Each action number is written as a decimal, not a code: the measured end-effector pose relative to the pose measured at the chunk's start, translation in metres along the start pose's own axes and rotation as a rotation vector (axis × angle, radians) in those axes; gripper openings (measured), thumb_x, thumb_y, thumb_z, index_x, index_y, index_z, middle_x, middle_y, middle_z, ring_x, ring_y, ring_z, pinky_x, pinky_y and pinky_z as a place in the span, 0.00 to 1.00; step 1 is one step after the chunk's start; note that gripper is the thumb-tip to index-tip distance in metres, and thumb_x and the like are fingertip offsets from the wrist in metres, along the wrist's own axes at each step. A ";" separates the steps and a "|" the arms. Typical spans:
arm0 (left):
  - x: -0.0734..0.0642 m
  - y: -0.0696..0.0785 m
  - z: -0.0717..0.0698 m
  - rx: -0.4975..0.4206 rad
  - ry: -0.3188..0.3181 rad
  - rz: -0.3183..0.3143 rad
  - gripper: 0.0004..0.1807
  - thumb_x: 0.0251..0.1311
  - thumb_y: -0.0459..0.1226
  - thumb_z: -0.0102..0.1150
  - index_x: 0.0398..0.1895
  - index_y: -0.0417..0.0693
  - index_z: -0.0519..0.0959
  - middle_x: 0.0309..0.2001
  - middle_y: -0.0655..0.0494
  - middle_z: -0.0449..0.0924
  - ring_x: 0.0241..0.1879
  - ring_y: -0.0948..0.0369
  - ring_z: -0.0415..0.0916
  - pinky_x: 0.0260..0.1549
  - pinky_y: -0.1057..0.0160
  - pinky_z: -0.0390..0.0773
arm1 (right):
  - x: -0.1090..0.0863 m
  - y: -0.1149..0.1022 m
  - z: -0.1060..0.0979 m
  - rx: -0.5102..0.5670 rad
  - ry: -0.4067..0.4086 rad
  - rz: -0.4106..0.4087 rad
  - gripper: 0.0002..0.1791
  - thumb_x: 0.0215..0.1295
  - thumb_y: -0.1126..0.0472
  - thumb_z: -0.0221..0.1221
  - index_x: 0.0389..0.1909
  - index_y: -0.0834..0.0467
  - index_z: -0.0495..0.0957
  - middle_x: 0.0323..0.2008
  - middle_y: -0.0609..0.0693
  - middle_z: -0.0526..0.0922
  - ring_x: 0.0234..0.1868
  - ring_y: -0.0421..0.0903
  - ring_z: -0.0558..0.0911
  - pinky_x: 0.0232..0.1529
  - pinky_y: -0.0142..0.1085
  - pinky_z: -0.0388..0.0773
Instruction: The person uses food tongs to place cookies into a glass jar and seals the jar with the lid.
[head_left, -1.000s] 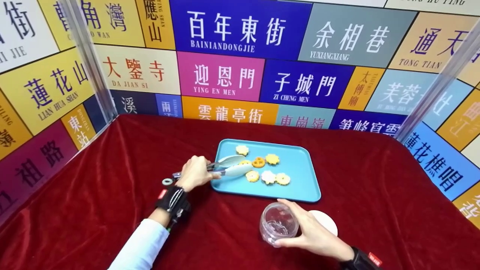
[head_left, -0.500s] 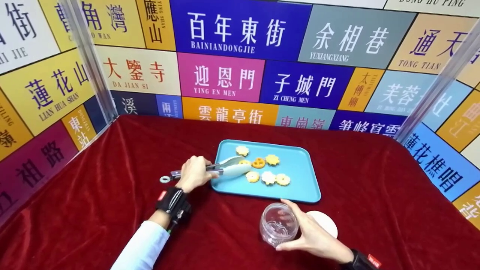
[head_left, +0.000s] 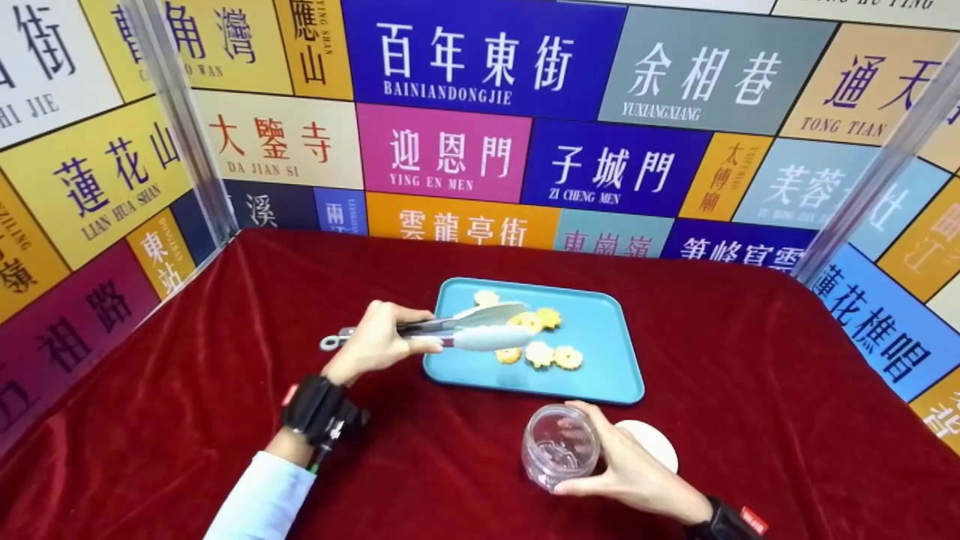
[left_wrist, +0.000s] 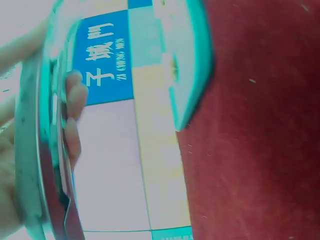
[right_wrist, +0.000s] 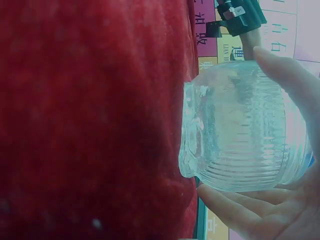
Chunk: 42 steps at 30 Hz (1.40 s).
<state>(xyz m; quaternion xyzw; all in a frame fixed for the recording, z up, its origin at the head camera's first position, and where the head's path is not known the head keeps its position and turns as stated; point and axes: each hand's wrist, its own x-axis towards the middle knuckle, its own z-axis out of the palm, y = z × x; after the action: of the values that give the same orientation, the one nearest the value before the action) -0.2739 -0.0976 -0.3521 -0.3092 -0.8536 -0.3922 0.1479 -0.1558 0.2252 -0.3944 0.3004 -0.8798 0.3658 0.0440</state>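
My left hand grips a pair of metal kitchen tongs with pale broad heads, held over the left part of the blue tray. In the left wrist view the tongs' metal arms run through the hand. The heads overlap some cookies, and I cannot tell whether one is between them. Yellow cookies show around them, such as a flower-shaped cookie and a ring-shaped cookie. My right hand holds a clear ribbed jar, thumb and fingers around its sides; its mouth is uncovered.
A round white lid lies on the red cloth, partly behind my right hand. Behind the cloth stand walls covered in colourful sign panels, with clear posts at the corners.
The tongs have risen off the tray and shifted right, their heads now covering the orange pretzel-like cookie's place. My left wrist has drawn back slightly. My right hand and the jar stay in place.
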 end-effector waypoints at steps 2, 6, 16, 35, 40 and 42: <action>0.000 0.005 -0.003 -0.049 -0.026 0.051 0.21 0.37 0.42 0.72 0.36 0.41 0.83 0.31 0.50 0.82 0.28 0.60 0.77 0.31 0.63 0.75 | 0.000 0.000 0.000 0.001 0.004 -0.014 0.43 0.41 0.44 0.67 0.56 0.56 0.60 0.48 0.47 0.74 0.46 0.44 0.75 0.46 0.35 0.70; -0.002 0.015 -0.007 -0.080 -0.096 0.151 0.20 0.37 0.43 0.71 0.36 0.43 0.83 0.30 0.53 0.82 0.25 0.61 0.75 0.26 0.65 0.73 | 0.001 0.001 0.000 -0.002 0.006 -0.031 0.43 0.41 0.45 0.68 0.56 0.57 0.60 0.49 0.48 0.74 0.46 0.44 0.75 0.47 0.34 0.70; -0.006 0.031 0.001 -0.080 -0.270 0.270 0.20 0.38 0.45 0.71 0.36 0.45 0.83 0.28 0.56 0.82 0.24 0.66 0.72 0.22 0.71 0.69 | 0.000 0.002 0.000 -0.010 -0.004 -0.018 0.43 0.42 0.45 0.67 0.58 0.53 0.59 0.49 0.46 0.74 0.47 0.43 0.75 0.47 0.36 0.71; -0.008 0.041 0.009 -0.040 -0.391 0.146 0.29 0.32 0.51 0.72 0.40 0.45 0.82 0.35 0.57 0.82 0.33 0.64 0.77 0.32 0.67 0.74 | 0.001 0.002 0.000 0.069 -0.046 -0.034 0.41 0.44 0.48 0.67 0.58 0.54 0.58 0.48 0.45 0.75 0.45 0.40 0.77 0.46 0.33 0.71; -0.008 0.037 0.010 -0.062 -0.399 0.143 0.31 0.32 0.52 0.72 0.41 0.44 0.81 0.36 0.57 0.82 0.34 0.66 0.76 0.33 0.68 0.74 | 0.002 0.002 0.000 0.061 -0.039 -0.066 0.40 0.45 0.48 0.66 0.57 0.56 0.59 0.49 0.46 0.74 0.45 0.40 0.77 0.46 0.34 0.71; -0.008 0.034 0.009 -0.072 -0.383 0.141 0.30 0.33 0.52 0.72 0.41 0.45 0.81 0.36 0.57 0.82 0.31 0.67 0.75 0.30 0.70 0.73 | 0.001 0.002 0.001 0.032 -0.025 -0.065 0.40 0.44 0.47 0.66 0.57 0.56 0.59 0.49 0.45 0.74 0.46 0.40 0.76 0.46 0.33 0.71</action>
<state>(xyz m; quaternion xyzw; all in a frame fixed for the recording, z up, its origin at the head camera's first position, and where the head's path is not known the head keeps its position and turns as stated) -0.2461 -0.0763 -0.3422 -0.4422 -0.8278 -0.3452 -0.0014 -0.1575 0.2253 -0.3955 0.3339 -0.8641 0.3744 0.0401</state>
